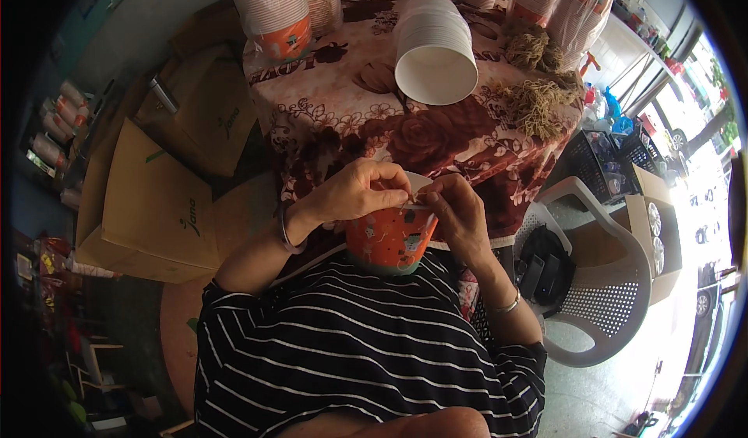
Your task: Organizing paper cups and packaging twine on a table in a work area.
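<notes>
A short green word with a small sprig-like mark stands on the large tan cardboard box (148,197) at the left, and similar green print shows on the brown cardboard box (204,95) behind it. Dark capitals run near the left edge of the red-and-cream floral tablecloth (436,138). Whether the drawings on the orange tapering bucket (386,239) include lettering is hard to tell.

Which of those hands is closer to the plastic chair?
The right one. The right hand is at the orange tub's rim, on the side toward the chair; the left hand is at the rim's other side, farther from it.
</notes>
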A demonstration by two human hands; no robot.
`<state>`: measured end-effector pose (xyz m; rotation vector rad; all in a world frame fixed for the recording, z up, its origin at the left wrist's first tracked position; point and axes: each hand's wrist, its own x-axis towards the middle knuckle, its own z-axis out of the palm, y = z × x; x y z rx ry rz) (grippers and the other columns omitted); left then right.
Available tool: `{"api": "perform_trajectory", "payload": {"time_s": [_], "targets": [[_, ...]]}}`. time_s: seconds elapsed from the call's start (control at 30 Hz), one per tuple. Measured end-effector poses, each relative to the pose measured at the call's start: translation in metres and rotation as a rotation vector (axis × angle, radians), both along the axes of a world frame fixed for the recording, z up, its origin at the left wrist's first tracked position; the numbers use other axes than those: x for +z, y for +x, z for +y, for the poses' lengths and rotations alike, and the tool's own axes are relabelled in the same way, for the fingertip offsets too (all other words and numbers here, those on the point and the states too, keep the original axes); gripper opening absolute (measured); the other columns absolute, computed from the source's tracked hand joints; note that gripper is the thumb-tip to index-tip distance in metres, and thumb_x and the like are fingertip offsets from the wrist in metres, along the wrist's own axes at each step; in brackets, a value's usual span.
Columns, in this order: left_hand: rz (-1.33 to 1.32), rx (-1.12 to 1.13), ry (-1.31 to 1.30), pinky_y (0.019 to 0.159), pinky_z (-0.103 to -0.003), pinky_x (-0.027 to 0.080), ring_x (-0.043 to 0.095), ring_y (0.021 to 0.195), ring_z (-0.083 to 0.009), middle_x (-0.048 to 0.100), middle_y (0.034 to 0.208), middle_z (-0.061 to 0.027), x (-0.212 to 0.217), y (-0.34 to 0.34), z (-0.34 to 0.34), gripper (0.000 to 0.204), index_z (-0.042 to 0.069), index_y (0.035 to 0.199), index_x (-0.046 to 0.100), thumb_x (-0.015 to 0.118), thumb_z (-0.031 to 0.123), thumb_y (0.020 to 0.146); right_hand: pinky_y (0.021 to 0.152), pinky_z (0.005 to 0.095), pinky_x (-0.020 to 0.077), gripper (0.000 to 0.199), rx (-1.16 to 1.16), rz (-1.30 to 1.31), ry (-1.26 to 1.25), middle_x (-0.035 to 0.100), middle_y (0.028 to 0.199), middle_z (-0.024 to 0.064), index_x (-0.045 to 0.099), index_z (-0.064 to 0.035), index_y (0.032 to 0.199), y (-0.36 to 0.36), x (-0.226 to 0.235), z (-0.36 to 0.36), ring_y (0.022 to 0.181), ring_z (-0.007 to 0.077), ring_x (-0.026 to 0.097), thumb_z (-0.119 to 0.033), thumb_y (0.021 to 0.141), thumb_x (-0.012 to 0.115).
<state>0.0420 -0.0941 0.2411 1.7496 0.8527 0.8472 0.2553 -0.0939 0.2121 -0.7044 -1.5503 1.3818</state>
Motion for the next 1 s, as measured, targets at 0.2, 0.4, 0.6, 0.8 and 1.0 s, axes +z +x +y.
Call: {"api": "perform_trajectory", "payload": {"time_s": [0.2, 0.4, 0.6, 0.8, 1.0], "targets": [[-0.074, 0.117, -0.078, 0.071, -0.023, 0.047, 0.056, 0.079, -0.0056, 0.063, 0.083, -0.0013, -0.005, 0.0027, -0.0001, 0.01, -0.001, 0.091, 0.061, 0.058, 0.008, 0.089, 0.085, 0.0273, 0.0508, 0.009, 0.023, -0.013, -0.023, 0.065, 0.095, 0.0079, 0.053, 0.0004, 0.099, 0.0023, -0.0012, 0.001, 0.093, 0.0132, 0.063, -0.007, 0.094, 0.055], [-0.055, 0.133, -0.067, 0.071, -0.022, 0.047, 0.055, 0.078, -0.0054, 0.062, 0.082, -0.0007, -0.0039, 0.0026, -0.0001, 0.01, -0.001, 0.091, 0.06, 0.056, 0.008, 0.089, 0.085, 0.0274, 0.0511, 0.01, 0.02, -0.021, -0.018, 0.065, 0.095, 0.0087, 0.054, 0.001, 0.099, 0.0019, -0.0016, 0.001, 0.093, 0.0137, 0.063, -0.007, 0.094, 0.056], [-0.078, 0.13, -0.076, 0.071, -0.022, 0.046, 0.055, 0.078, -0.0049, 0.061, 0.082, 0.0002, -0.006, 0.0015, 0.0012, 0.01, -0.001, 0.091, 0.06, 0.056, 0.008, 0.089, 0.083, 0.0259, 0.0513, 0.008, 0.007, -0.043, 0.003, 0.065, 0.094, 0.0081, 0.054, 0.0013, 0.099, 0.0012, -0.0037, 0.0016, 0.091, 0.0125, 0.063, -0.004, 0.093, 0.056], [-0.13, 0.131, -0.108, 0.071, -0.021, 0.046, 0.055, 0.079, -0.0048, 0.061, 0.083, 0.0006, -0.0084, 0.0013, 0.0012, 0.01, 0.0, 0.092, 0.059, 0.056, 0.008, 0.09, 0.078, 0.0223, 0.0501, 0.006, -0.026, -0.107, 0.01, 0.066, 0.09, 0.0055, 0.058, 0.0009, 0.095, -0.0005, -0.0007, -0.0004, 0.086, 0.0093, 0.063, -0.002, 0.09, 0.061], [-0.151, 0.121, -0.123, 0.074, -0.022, 0.047, 0.056, 0.081, -0.0058, 0.061, 0.084, -0.0004, -0.0093, -0.0002, 0.0029, 0.009, 0.0, 0.093, 0.058, 0.056, 0.008, 0.089, 0.075, 0.0205, 0.05, 0.008, -0.035, -0.074, 0.02, 0.066, 0.088, 0.0044, 0.059, 0.0008, 0.096, -0.0014, -0.0043, -0.0002, 0.083, 0.0073, 0.062, -0.003, 0.089, 0.063]]}}
